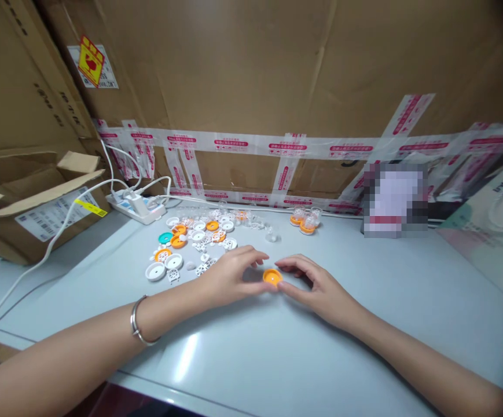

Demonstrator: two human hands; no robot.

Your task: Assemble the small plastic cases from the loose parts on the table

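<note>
A small orange round plastic dish (pixel 272 277) with a raised rim sits between my two hands over the table. My left hand (pixel 232 275), with a silver bangle at the wrist, has its thumb against the dish's near left edge and its fingers curled toward the far side. From the right, the thumb of my right hand (pixel 320 288) meets the near right edge, with the bent index finger close to the far rim. Whether the dish rests on the table I cannot tell. Behind my left hand lie loose white round dishes (pixel 173 262) and white lattice pieces (pixel 203 267).
A teal dish (pixel 165 238) lies among the loose parts. Clear domes on orange bases (pixel 307 221) stand behind. A power strip (pixel 140 207) trails cables at left, near an open cardboard box (pixel 38 202). A large taped carton (pixel 234 75) backs the table (pixel 342 370). A blurred-out object (pixel 392 200) stands right.
</note>
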